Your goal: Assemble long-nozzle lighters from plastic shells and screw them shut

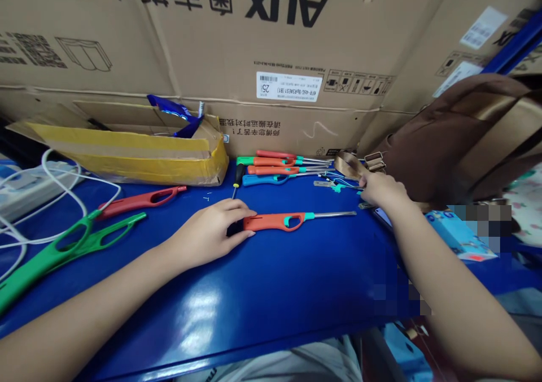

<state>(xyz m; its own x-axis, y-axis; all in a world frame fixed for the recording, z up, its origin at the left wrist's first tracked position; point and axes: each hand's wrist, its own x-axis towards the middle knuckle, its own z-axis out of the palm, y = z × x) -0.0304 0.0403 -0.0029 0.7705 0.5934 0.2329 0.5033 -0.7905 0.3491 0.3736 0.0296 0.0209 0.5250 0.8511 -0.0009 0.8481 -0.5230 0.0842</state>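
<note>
My left hand grips the butt end of an orange long-necked gas lighter, which lies flat on the blue table with its metal tube pointing right. Over at the back right, my right hand has its fingers closed beside small loose parts and thin wires; what they hold, if anything, is hidden. Several assembled lighters in red, orange and blue lie side by side behind my left hand. A black-handled screwdriver stands close to them.
On the left lie a red lighter shell, green shells and a white cable. A yellow-taped box and a large carton stand behind. A brown bag and a blue box are at right.
</note>
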